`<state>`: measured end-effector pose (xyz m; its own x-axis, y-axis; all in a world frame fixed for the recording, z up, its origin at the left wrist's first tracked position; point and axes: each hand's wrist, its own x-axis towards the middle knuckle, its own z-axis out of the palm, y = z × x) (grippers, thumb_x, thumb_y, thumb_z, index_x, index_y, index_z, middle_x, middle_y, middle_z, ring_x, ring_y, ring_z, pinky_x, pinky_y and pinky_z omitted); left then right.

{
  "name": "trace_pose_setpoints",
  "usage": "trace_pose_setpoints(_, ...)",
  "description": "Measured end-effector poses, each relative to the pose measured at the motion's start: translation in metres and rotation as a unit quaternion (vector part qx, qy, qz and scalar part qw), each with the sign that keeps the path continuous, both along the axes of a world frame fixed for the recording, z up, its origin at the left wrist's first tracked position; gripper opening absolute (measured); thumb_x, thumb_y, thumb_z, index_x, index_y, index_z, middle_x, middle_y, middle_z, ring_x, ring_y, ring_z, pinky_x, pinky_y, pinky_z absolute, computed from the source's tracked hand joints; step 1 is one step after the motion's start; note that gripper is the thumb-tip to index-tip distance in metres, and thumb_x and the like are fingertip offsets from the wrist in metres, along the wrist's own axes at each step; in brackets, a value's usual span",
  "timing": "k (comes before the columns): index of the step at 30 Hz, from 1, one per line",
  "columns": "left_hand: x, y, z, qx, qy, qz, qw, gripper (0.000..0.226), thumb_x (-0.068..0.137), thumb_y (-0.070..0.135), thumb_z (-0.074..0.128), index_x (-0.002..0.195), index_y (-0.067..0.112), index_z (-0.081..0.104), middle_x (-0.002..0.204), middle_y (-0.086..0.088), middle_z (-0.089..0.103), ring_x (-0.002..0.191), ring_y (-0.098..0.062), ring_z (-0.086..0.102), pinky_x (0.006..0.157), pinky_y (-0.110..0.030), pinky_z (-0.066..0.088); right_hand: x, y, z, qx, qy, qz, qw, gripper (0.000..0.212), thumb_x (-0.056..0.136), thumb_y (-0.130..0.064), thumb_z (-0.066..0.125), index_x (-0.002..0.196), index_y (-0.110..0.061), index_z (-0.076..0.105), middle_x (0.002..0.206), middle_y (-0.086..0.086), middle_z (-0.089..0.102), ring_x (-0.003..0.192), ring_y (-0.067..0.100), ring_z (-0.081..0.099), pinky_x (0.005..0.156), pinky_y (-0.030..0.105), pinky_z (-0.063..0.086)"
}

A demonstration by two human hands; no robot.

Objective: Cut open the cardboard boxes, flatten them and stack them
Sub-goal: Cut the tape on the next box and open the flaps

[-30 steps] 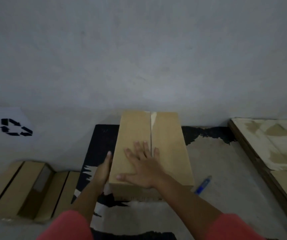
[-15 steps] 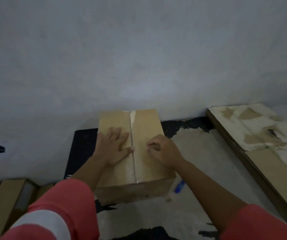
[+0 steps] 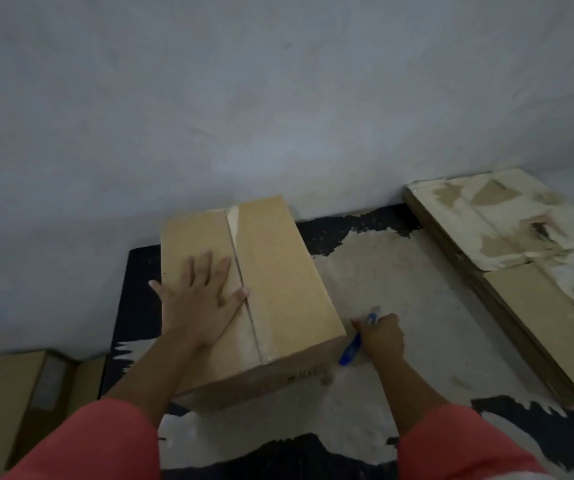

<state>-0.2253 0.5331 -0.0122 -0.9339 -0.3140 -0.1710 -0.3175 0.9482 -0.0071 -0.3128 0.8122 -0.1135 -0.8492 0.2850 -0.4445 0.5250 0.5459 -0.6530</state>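
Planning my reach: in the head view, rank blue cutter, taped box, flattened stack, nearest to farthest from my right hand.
1. Blue cutter: gripped in right hand.
2. Taped box: just left.
3. Flattened stack: farther right.

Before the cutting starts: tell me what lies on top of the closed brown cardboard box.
Only the left hand lies on the closed brown cardboard box, flat, fingers spread, thumb at its taped centre seam. The cardboard beneath the palm is covered.
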Motion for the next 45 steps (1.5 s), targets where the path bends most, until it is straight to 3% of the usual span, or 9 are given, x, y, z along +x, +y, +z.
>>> trace_pose_setpoints(4, 0.003, 0.002, 0.001, 0.002, -0.003, 0.009, 1.000, 0.079, 0.082, 0.075, 0.001, 0.151, 0.039, -0.013, 0.160, 0.006, -0.020, 0.148, -0.022, -0.015, 0.110, -0.070, 0.005, 0.005, -0.008, -0.009, 0.000, -0.006, -0.023, 1.000, 0.027, 0.088, -0.012, 0.063, 0.103, 0.006, 0.050, 0.083, 0.015, 0.056, 0.066, 0.024, 0.054, 0.054, 0.028, 0.039)
trace_pose_setpoints(9, -0.001, -0.007, 0.015, 0.029, 0.012, -0.003, 0.999, 0.083, 0.079, 0.085, 0.012, 0.151, 0.043, 0.008, 0.161, 0.010, -0.001, 0.147, -0.021, 0.004, 0.109, -0.060, 0.022, -0.020, 0.008, 0.012, 0.042, -0.016, 0.053, 0.998, 0.030, 0.088, -0.015, 0.065, 0.063, -0.004, 0.052, 0.060, 0.010, 0.051, 0.055, 0.022, 0.050, 0.052, 0.027, 0.040)
trace_pose_setpoints(14, -0.011, -0.020, 0.032, 0.029, -0.003, -0.037, 0.999, 0.058, 0.096, 0.063, 0.024, 0.149, 0.039, 0.021, 0.158, 0.008, 0.015, 0.139, -0.027, 0.019, 0.104, -0.054, 0.031, -0.061, -0.014, 0.074, 0.056, 0.083, 0.112, 0.989, 0.022, 0.092, -0.020, 0.059, 0.085, 0.001, 0.059, 0.083, 0.022, 0.064, 0.077, 0.032, 0.060, 0.074, 0.040, 0.048)
trace_pose_setpoints(18, -0.023, -0.031, 0.041, 0.034, -0.002, -0.025, 0.999, 0.049, 0.098, 0.053, 0.032, 0.142, 0.030, 0.033, 0.150, 0.000, 0.028, 0.132, -0.029, 0.028, 0.098, -0.051, 0.040, -0.086, -0.071, 0.130, 0.075, 0.188, 0.178, 0.963, 0.030, 0.096, -0.028, 0.050, 0.085, -0.001, 0.058, 0.083, 0.019, 0.063, 0.077, 0.031, 0.058, 0.068, 0.037, 0.042)
trace_pose_setpoints(22, -0.030, -0.035, 0.048, -0.021, -0.015, -0.064, 0.998, 0.056, 0.094, 0.061, 0.034, 0.142, 0.032, 0.030, 0.147, -0.005, 0.030, 0.132, -0.030, 0.030, 0.105, -0.054, 0.025, -0.086, -0.133, 0.162, 0.080, 0.228, 0.266, 0.933, 0.035, 0.092, -0.028, 0.054, 0.064, -0.008, 0.049, 0.074, 0.019, 0.063, 0.074, 0.034, 0.062, 0.063, 0.035, 0.044)
trace_pose_setpoints(24, -0.031, -0.044, 0.040, -0.003, -0.015, -0.064, 0.998, 0.068, 0.092, 0.068, 0.028, 0.150, 0.033, 0.020, 0.158, -0.006, 0.013, 0.144, -0.030, 0.012, 0.112, -0.058, 0.009, -0.083, -0.161, 0.166, 0.085, 0.212, 0.304, 0.925, 0.032, 0.089, -0.025, 0.056, 0.063, -0.008, 0.053, 0.076, 0.020, 0.068, 0.070, 0.032, 0.064, 0.065, 0.036, 0.050)
trace_pose_setpoints(29, -0.027, -0.057, 0.011, 0.063, -0.002, -0.064, 0.996, 0.125, 0.041, 0.089, -0.033, 0.152, 0.034, -0.012, 0.160, -0.007, -0.020, 0.146, -0.032, -0.020, 0.115, -0.054, -0.011, -0.076, -0.206, 0.153, 0.140, 0.184, 0.361, 0.903, 0.043, 0.092, -0.033, 0.056, 0.057, -0.010, 0.044, 0.056, 0.005, 0.049, 0.049, 0.017, 0.046, 0.044, 0.024, 0.030)
trace_pose_setpoints(34, -0.028, -0.059, 0.004, 0.063, 0.022, -0.056, 0.996, 0.083, 0.086, 0.079, 0.010, 0.153, 0.033, -0.011, 0.160, -0.007, -0.021, 0.146, -0.031, -0.021, 0.117, -0.049, -0.012, -0.073, -0.227, 0.147, 0.190, 0.200, 0.376, 0.885, 0.049, 0.095, -0.030, 0.053, 0.053, -0.013, 0.035, 0.052, 0.003, 0.037, 0.045, 0.015, 0.037, 0.043, 0.025, 0.027)
trace_pose_setpoints(45, -0.028, -0.058, 0.002, 0.067, 0.038, -0.053, 0.996, 0.079, 0.090, 0.074, 0.020, 0.154, 0.034, -0.004, 0.161, -0.008, -0.016, 0.146, -0.032, -0.019, 0.117, -0.050, -0.011, -0.068, -0.241, 0.144, 0.224, 0.232, 0.400, 0.858, 0.037, 0.089, -0.020, 0.057, 0.059, -0.016, 0.037, 0.061, 0.000, 0.040, 0.064, 0.021, 0.050, 0.056, 0.028, 0.037)
